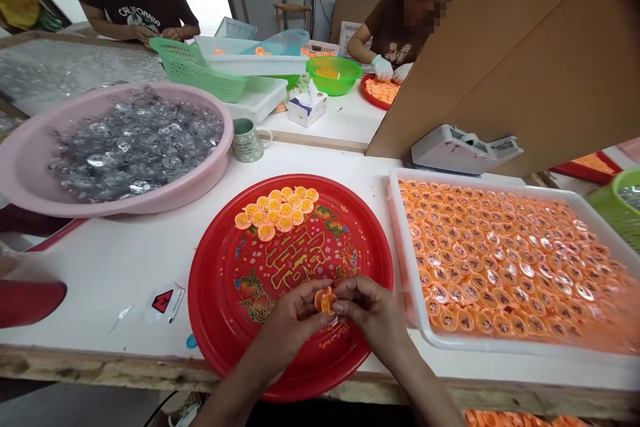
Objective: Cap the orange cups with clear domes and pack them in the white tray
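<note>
Over the lower right of a round red tray (213,260), my left hand (300,310) and my right hand (367,310) meet around small round orange plastic pieces (327,300). Fingers of both hands pinch them; whether it is one part or two pressed together I cannot tell. On the tray's far side lies a cluster of similar orange pieces with yellowish centres (275,207). To the right, a white tray (430,340) is filled with rows of orange round pieces, many with a dark print under a shiny clear top.
A pink basin (220,173) of clear plastic parts stands at left, beside a patterned mug (247,140). A tape dispenser (465,147) sits by a cardboard partition (480,33). Two people work across the table near a tissue box (307,109) and green basin (335,77).
</note>
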A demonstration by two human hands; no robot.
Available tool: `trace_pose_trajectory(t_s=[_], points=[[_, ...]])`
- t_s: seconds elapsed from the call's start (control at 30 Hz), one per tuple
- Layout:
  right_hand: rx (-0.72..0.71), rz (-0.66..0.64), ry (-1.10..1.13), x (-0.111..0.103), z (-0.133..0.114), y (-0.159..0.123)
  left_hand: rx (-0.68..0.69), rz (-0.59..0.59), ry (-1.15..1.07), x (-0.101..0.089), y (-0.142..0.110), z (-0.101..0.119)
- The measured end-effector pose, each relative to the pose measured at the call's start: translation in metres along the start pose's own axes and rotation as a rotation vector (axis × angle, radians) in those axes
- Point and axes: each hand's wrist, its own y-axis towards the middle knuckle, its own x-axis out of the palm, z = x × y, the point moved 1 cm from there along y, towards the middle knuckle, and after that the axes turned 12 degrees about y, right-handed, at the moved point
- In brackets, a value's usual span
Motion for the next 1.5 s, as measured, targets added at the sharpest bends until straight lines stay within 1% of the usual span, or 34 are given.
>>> trace_pose_trajectory(t_s=[0.1,0.17,0.27,0.33,0.4,0.47,0.57,0.67,0.73,0.83,0.9,0.97,1.07,1.13,1.23,1.3,1.33,1.4,1.43,1.47,1.5], points=[[-0.048,0.035,-0.095,0.000,0.001,-0.001,0.025,0.007,0.015,0.005,0.000,-0.004],[-0.095,0.059,-0.162,0.001,0.000,-0.002,0.059,0.044,0.097,0.008,0.000,-0.007],[-0.162,0.111,-0.212,0.002,-0.002,-0.006,0.145,0.105,0.263,0.011,0.000,-0.010],[-0.207,0.127,-0.250,0.002,-0.003,-0.009,0.194,0.118,0.327,0.012,-0.001,-0.011],[-0.292,0.113,-0.338,0.002,-0.005,-0.013,0.230,0.094,0.369,0.011,-0.003,-0.011],[-0.429,0.106,-0.448,0.002,-0.008,-0.019,0.271,0.058,0.427,0.009,-0.005,-0.009],[-0.628,0.093,-0.587,0.003,-0.014,-0.029,0.361,0.017,0.574,0.006,-0.008,-0.005],[-0.701,0.047,-0.671,0.004,-0.018,-0.035,0.436,-0.010,0.711,0.008,-0.010,-0.002],[-0.688,0.043,-0.661,0.004,-0.018,-0.036,0.455,-0.001,0.737,0.010,-0.010,-0.001],[-0.612,0.097,-0.576,0.002,-0.017,-0.035,0.489,0.070,0.705,0.011,-0.009,-0.003],[-0.577,0.108,-0.550,0.002,-0.018,-0.034,0.521,0.114,0.671,0.010,-0.009,-0.005],[-0.569,0.071,-0.554,0.003,-0.018,-0.033,0.520,0.143,0.633,0.008,-0.008,-0.007],[-0.544,0.016,-0.588,0.004,-0.016,-0.035,0.464,0.184,0.607,0.007,-0.006,-0.014],[-0.525,0.015,-0.618,0.006,-0.009,-0.036,0.482,0.216,0.631,0.011,-0.005,-0.020],[-0.534,0.087,-0.631,0.008,0.009,-0.033,0.594,0.269,0.701,0.016,-0.003,-0.028],[-0.544,0.098,-0.597,0.010,0.020,-0.027,0.616,0.311,0.742,0.012,-0.002,-0.030],[-0.534,0.078,-0.564,0.011,0.023,-0.023,0.604,0.305,0.766,0.006,-0.003,-0.029],[-0.453,0.025,-0.473,0.011,0.023,-0.017,0.544,0.252,0.809,-0.008,-0.004,-0.021],[-0.390,0.028,-0.418,0.008,0.019,-0.015,0.513,0.237,0.819,-0.015,-0.004,-0.013],[-0.326,0.058,-0.359,0.003,0.012,-0.015,0.486,0.250,0.814,-0.019,-0.003,-0.004],[-0.271,0.107,-0.299,-0.006,0.002,-0.016,0.469,0.278,0.791,-0.019,0.002,0.005]])
